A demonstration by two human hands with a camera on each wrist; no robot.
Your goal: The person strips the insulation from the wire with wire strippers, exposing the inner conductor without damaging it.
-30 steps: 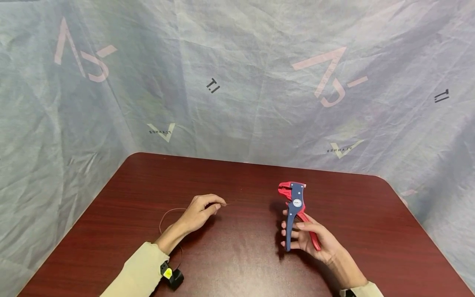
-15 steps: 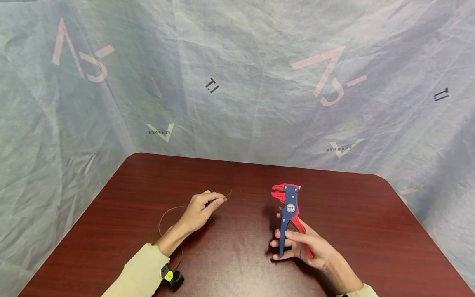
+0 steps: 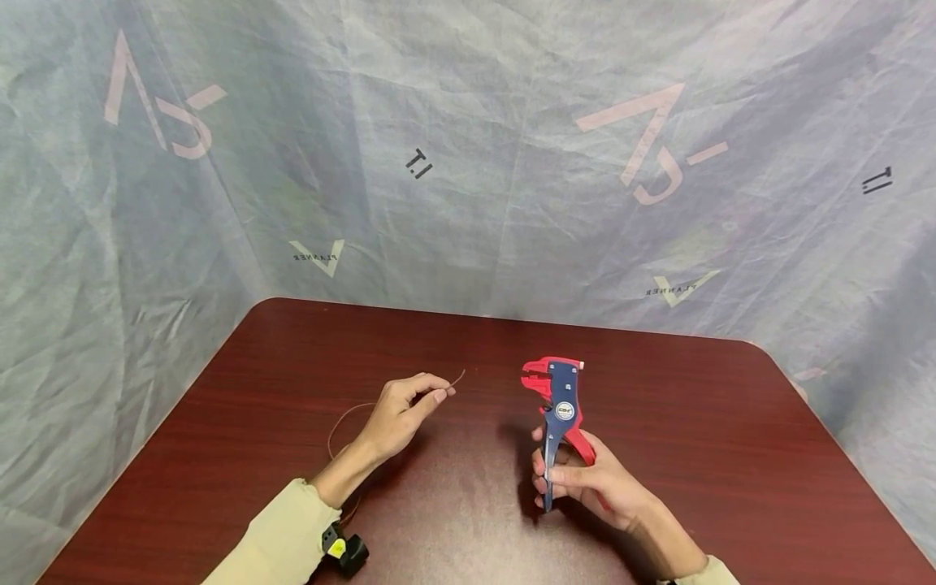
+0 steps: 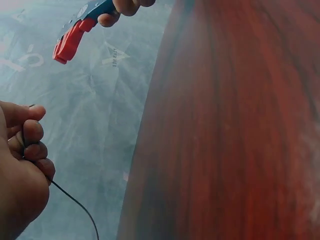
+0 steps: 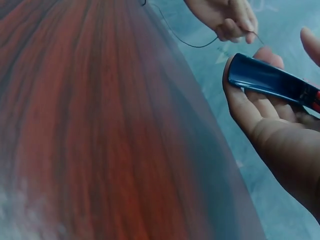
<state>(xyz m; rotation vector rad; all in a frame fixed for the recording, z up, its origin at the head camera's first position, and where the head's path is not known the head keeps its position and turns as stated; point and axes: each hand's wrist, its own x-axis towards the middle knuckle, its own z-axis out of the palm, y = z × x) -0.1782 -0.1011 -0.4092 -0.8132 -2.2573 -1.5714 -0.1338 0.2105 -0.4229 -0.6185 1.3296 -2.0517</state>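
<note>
A thin brown wire (image 4: 76, 201) is pinched between the thumb and fingers of my left hand (image 3: 398, 414). Its short free end points up and right past the fingertips, while the rest trails back in a loop beside the wrist. My right hand (image 3: 610, 491) holds a red and blue wire stripper (image 3: 563, 398) upright by its handles, with the thumb across the blue one. The stripper's red jaws face left towards the wire end, a gap showing between them. Wire and stripper are apart. In the right wrist view the blue handle (image 5: 265, 77) lies across the curled fingers.
Both hands are above a dark red wooden table (image 3: 292, 349). A grey cloth sheet (image 3: 468, 162) with printed letters hangs behind it and along its sides. A black wrist camera (image 3: 354, 555) sits at the left cuff.
The right hand has moved left with the wire stripper, closer to the left hand. More of the wire's end now shows beyond the left fingertips, tilted upward.
</note>
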